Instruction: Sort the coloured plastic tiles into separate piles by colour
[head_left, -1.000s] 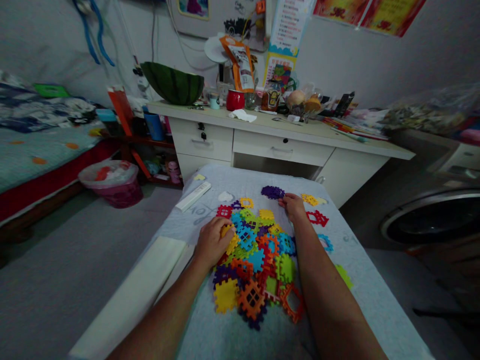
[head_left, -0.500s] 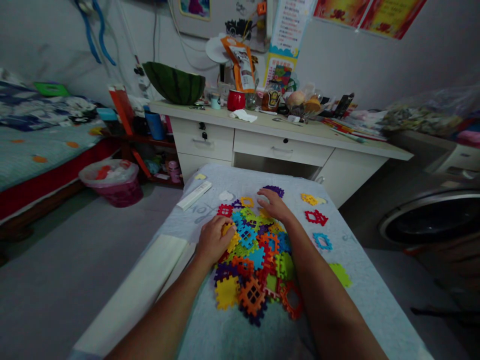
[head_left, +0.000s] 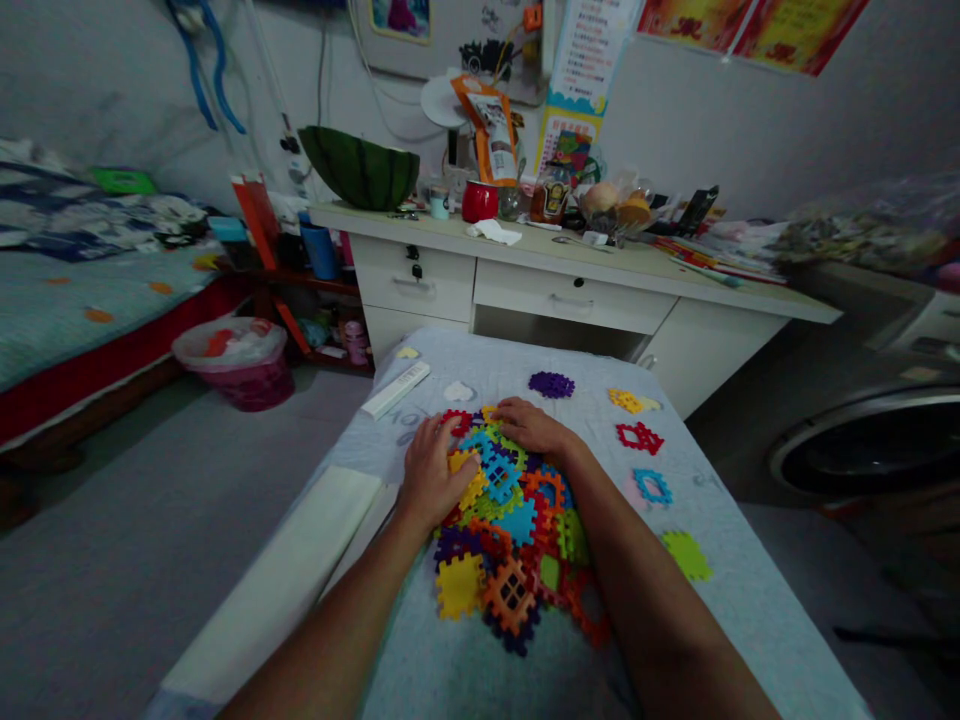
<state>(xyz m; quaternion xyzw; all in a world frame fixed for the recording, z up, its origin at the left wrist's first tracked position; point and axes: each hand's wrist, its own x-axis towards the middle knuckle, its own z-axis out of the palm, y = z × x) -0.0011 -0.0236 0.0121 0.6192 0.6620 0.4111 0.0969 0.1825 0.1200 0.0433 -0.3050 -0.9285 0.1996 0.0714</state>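
A heap of coloured plastic puzzle tiles (head_left: 517,525) lies on a small table covered with a pale blue cloth (head_left: 720,620). My left hand (head_left: 435,475) rests flat on the heap's left side, fingers spread over yellow and red tiles. My right hand (head_left: 529,425) lies on the heap's far end, fingers stretched out over the pieces. Single tiles lie apart to the right: purple (head_left: 551,384), yellow (head_left: 628,401), red (head_left: 639,437), blue (head_left: 651,486) and green (head_left: 686,555).
A white remote-like bar (head_left: 397,388) and a white folded sheet (head_left: 292,570) lie on the table's left. Behind stands a cluttered white desk (head_left: 570,270) with half a watermelon (head_left: 361,170). A pink bin (head_left: 236,362) and a bed (head_left: 82,300) are at left.
My right hand left the purple tile at the far side and drew back left onto the heap. My left hand slid slightly forward and flattened. The view shifted a little.
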